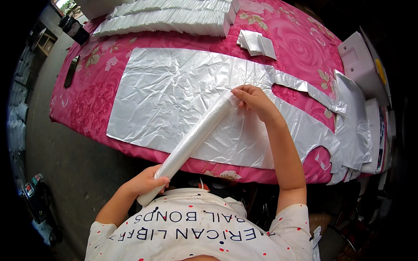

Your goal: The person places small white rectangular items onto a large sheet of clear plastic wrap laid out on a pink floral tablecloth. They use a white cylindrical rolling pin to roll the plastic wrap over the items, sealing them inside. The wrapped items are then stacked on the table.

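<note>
A long roll of white translucent plastic film (193, 138) slants across the near side of the table. My left hand (147, 180) is wrapped round its lower end, close to my body. At the upper end, my right hand (254, 102) pinches the film between thumb and fingers. Beneath the roll, a crinkled silvery-white plastic sheet (163, 82) lies spread flat. Its right part has curved cut-outs and narrow strips, like a disposable apron. More loose film (352, 124) is bunched at the table's right edge.
A pink flowered cloth (98, 93) covers the table. Stacks of folded white packets (167, 21) line the far side, with a few loose packets (257, 44) nearby. A dark phone-like object (71, 71) and a black bottle (73, 28) are at left. White foam boxes (363, 65) stand at right.
</note>
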The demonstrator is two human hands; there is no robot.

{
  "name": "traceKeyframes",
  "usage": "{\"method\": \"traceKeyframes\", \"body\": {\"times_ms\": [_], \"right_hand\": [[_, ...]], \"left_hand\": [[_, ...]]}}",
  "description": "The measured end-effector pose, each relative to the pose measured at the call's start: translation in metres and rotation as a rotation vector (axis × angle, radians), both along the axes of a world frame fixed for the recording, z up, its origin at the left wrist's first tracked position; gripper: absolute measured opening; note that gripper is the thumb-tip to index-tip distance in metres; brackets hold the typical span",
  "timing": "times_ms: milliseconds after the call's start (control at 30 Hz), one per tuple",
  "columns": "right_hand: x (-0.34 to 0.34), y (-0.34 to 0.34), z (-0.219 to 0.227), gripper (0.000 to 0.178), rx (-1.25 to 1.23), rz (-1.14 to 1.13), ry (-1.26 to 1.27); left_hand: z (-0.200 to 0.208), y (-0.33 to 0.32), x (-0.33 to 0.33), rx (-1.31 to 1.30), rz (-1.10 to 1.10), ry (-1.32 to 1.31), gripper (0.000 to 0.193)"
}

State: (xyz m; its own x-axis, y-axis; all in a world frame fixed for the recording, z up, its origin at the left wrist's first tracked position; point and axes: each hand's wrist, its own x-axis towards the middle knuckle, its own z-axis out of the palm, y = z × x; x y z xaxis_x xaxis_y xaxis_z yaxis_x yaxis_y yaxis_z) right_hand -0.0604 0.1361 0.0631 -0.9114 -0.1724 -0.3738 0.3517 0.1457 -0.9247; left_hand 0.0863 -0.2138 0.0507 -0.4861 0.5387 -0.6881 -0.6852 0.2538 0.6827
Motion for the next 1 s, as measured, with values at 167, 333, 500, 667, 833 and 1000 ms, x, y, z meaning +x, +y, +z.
{"method": "traceKeyframes", "body": {"times_ms": [167, 333, 500, 667, 833, 1000], "right_hand": [[-0.001, -0.003, -0.003, 0.020, 0.022, 0.148, -0.035], [0.003, -0.003, -0.004, 0.018, 0.028, 0.026, 0.013], [-0.013, 0.072, -0.020, 0.018, 0.308, -0.281, 0.299], [-0.009, 0.200, -0.034, 0.017, 0.427, -0.493, 0.289], [-0.006, 0.190, -0.030, 0.019, 0.418, -0.472, 0.339], [-0.024, 0.111, -0.020, 0.018, 0.248, -0.316, 0.339]], "left_hand": [[-0.003, -0.002, -0.001, -0.007, -0.027, 0.005, 0.037], [0.000, -0.004, -0.004, -0.008, -0.061, -0.023, 0.044], [0.003, -0.028, -0.007, 0.077, -0.130, -0.207, 0.053], [-0.004, -0.086, -0.011, 0.098, -0.284, -0.198, 0.056], [0.021, -0.074, -0.056, -0.075, -0.629, 0.084, 0.051], [0.062, 0.028, -0.118, -0.228, -0.867, 0.809, 0.045]]}}
